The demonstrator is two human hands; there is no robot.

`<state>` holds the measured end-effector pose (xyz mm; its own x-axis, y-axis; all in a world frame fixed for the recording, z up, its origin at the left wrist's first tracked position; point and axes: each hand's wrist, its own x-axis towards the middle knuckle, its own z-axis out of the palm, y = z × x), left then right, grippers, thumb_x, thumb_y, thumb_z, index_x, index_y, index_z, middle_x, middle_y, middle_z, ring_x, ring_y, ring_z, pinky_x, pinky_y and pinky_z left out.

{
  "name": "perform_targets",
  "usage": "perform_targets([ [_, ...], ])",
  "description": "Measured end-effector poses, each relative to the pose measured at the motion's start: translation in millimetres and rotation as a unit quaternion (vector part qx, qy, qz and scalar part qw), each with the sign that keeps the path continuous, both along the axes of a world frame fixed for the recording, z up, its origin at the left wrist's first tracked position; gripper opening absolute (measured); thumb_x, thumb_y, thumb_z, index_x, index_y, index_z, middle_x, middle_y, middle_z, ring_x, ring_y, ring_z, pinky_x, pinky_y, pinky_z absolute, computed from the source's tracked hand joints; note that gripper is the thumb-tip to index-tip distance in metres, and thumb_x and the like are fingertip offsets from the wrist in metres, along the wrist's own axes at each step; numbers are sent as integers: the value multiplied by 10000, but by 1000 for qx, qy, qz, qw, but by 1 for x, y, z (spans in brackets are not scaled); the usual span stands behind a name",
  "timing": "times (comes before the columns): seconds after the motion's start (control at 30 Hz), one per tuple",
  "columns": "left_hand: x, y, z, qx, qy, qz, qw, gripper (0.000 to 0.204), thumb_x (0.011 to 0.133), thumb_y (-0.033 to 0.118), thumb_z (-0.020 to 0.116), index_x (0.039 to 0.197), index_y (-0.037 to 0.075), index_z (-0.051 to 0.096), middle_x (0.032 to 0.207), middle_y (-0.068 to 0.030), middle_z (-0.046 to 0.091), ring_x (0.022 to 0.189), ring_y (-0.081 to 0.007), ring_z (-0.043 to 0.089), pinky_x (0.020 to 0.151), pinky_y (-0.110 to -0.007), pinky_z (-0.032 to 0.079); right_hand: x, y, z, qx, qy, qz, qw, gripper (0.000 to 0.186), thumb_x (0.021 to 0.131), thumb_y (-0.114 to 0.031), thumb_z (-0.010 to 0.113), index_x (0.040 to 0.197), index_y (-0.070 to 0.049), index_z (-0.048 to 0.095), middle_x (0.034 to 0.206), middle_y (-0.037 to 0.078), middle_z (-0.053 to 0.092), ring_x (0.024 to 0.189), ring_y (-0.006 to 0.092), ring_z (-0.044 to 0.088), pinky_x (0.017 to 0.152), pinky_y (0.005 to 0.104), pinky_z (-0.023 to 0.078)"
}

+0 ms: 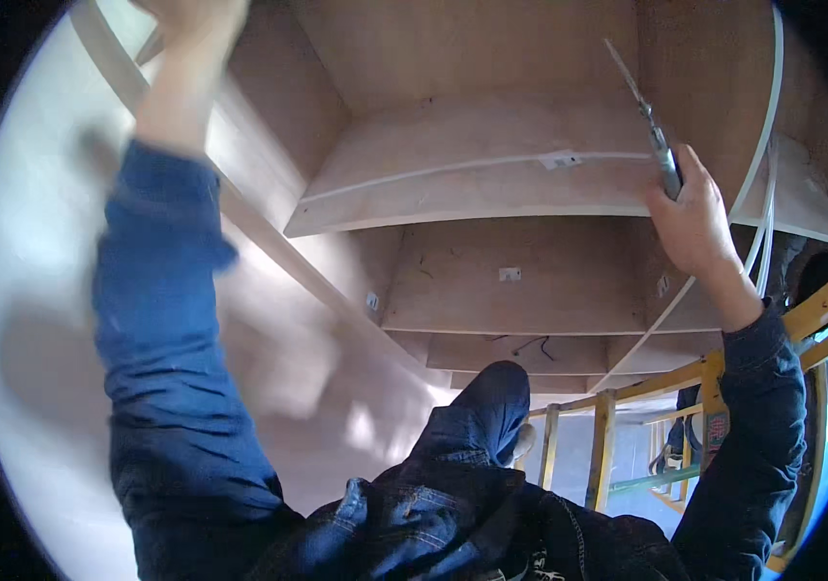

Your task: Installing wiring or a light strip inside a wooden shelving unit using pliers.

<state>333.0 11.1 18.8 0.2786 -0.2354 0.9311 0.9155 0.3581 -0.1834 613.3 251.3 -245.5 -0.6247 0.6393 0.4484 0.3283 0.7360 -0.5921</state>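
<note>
My right hand (696, 218) is raised at the right, its fingers closed around the grey metal handle of a knife-like tool (663, 160). A long, narrow blade points up and away from the hand, in front of a wooden shelf unit (491, 184). At the upper left my left hand (203, 24) reaches up beside the unit's upright edge (109, 58). It is smeared by motion and cut off by the top of the picture, so its fingers and anything in them cannot be made out.
White outlet boxes (510, 274) sit in the shelf unit's panels, and loose dark wires (535, 347) stick out lower down. White cables (767, 228) hang at the right. Yellow ladder-like rails (603, 445) stand below right, with another person's legs (680, 426) beyond. A pale wall (31, 290) rises at left.
</note>
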Motion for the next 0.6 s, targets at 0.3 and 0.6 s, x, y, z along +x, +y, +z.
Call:
perform_targets([
  [0.3,-48,45,-245,-675,-261,93,684,210,937,80,590,1052,-29,727,1113,-183,748,930,-354,707,829,-449,559,-6,10,-15,28,42,-19,999,203,961,-190,584,1057,-12,562,853,137,577,743,254,509,713,411,457],
  [0.6,-100,94,-283,-763,-259,89,585,356,818,23,561,1133,-59,706,1223,-231,707,1021,-458,664,912,-475,545,-5,7,-6,-16,-6,-20,1000,259,951,-200,632,1098,1,561,911,184,622,801,313,609,751,472,512],
])
